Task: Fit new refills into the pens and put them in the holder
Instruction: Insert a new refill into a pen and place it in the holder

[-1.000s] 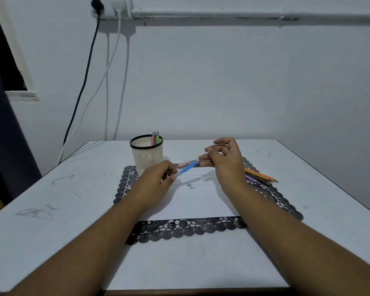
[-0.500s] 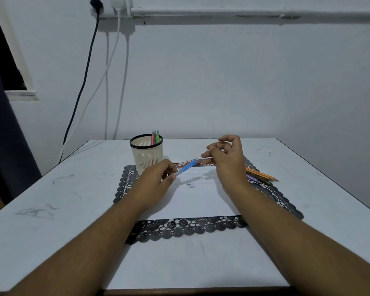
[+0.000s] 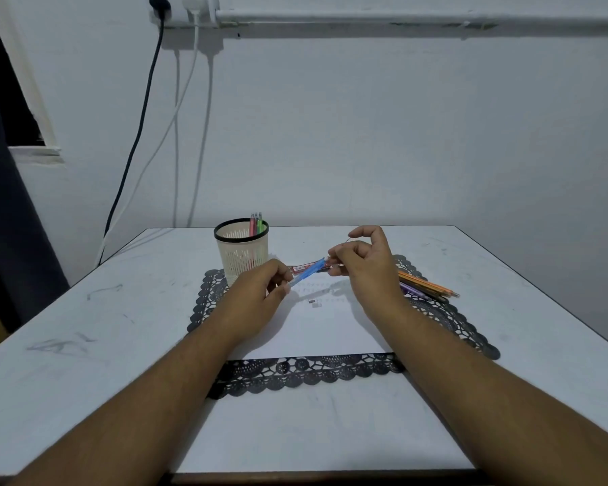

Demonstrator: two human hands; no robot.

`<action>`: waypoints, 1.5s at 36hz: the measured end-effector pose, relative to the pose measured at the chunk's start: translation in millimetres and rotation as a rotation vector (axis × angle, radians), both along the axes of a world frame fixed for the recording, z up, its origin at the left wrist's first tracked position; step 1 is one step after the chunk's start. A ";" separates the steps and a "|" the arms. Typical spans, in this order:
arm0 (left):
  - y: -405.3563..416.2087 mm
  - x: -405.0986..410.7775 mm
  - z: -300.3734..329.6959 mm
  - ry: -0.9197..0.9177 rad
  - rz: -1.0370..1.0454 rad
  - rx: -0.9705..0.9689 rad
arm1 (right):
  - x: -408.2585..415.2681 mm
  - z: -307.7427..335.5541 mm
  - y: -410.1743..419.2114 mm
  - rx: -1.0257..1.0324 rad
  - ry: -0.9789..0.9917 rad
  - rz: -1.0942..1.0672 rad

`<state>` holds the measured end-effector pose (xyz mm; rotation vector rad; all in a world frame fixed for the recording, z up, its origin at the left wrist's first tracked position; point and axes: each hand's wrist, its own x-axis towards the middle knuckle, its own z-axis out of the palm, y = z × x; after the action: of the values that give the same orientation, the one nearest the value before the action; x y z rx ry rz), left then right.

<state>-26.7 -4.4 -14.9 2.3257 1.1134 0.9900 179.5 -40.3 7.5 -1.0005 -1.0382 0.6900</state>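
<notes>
Two bare hands meet above the middle of a white table (image 3: 85, 345), over a sheet of white paper (image 3: 316, 331) that lies on a black lace-edged mat (image 3: 306, 373). The left hand (image 3: 257, 299) pinches the near end of a blue pen (image 3: 308, 271) between thumb and curled fingers, so that the pen slants up and away to the right, off the paper. The right hand (image 3: 365, 264) has its fingers curled at the far end of that pen; thumb and forefinger are pinched together higher up on what looks like a thin refill (image 3: 347, 240), too fine to make out clearly. Just behind the blue pen, partly hidden by it, a small red packet (image 3: 301, 267) lies on the paper. On the paper below the hands lie two tiny dark and pale bits (image 3: 315, 303), too small to identify. To the right of the right hand, a loose bundle of orange and purple pens (image 3: 429, 289) rests on the mat, well apart from the holder. The holder (image 3: 241, 254), a cream slotted cup with a black rim, stands upright at the far left corner of the mat, just beyond the left hand, with a few pink and green pens (image 3: 256, 224) standing in it. On the far wall, cables (image 3: 144, 117) hang down from a socket at the upper left.
</notes>
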 end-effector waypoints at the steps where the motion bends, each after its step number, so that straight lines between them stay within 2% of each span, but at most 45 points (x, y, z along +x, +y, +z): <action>1: -0.1 0.1 0.1 -0.002 0.000 0.000 | -0.2 -0.2 -0.8 -0.007 -0.007 0.006; 7: 0.8 -0.1 -0.5 -0.024 0.008 -0.010 | -1.9 -4.3 -1.1 -0.042 -0.061 0.026; 14: 1.5 -0.4 -0.6 -0.045 0.012 -0.022 | 0.8 -9.1 1.2 -0.072 -0.213 0.033; 21: 0.8 0.2 1.5 -0.085 0.031 -0.039 | 6.8 -9.3 3.4 -0.113 -0.256 0.003; 23: 0.7 0.3 2.1 -0.091 0.047 -0.046 | 9.3 -11.8 4.2 -0.159 -0.332 0.007; 29: 0.7 -0.9 2.2 -0.094 0.059 -0.050 | 6.5 -26.2 0.8 -0.372 -0.750 0.078; 37: 1.8 -0.4 0.4 -0.055 0.070 -0.062 | -2.4 -29.5 11.3 -0.414 -0.963 0.052; 54: 0.5 0.2 -0.5 -0.006 0.063 -0.068 | -15.1 -24.5 15.2 -0.454 -1.264 -0.030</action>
<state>-26.5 -4.0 -15.5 2.2460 1.2054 0.9654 164.4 -25.1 -17.0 -1.9333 -1.9783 0.1910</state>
